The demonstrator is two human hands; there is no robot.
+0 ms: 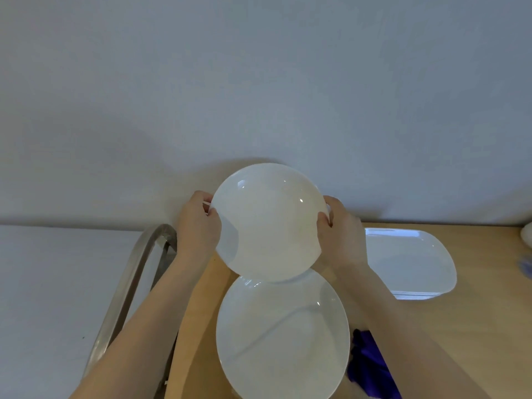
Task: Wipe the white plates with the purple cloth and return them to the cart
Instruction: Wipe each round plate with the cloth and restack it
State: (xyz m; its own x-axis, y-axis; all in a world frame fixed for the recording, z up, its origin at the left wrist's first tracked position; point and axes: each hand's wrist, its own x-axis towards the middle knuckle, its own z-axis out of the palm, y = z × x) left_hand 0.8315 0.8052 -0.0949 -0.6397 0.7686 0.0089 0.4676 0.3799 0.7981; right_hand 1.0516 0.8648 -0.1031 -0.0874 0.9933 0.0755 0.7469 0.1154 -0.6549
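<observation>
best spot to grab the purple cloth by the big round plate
Pinch the bunched upper folds of the purple cloth from above with the right hand, coming in from its right side. It lies crumpled on the wooden surface just right of the round plate, so that side avoids the rim. Both hands now hold the raised plate; set that down first.

In front of me the wooden worktop point(460, 326) runs up to the pale wall. A round white plate point(283, 338) lies flat on it close to me, and just right of that plate the purple cloth point(370, 367) sits crumpled on the wood. Farther right, near the wall, a stack of white rectangular trays point(411, 260) with rounded corners rests on the surface. At the worktop's left edge a metal handle bar point(129, 286) curves upward
</observation>
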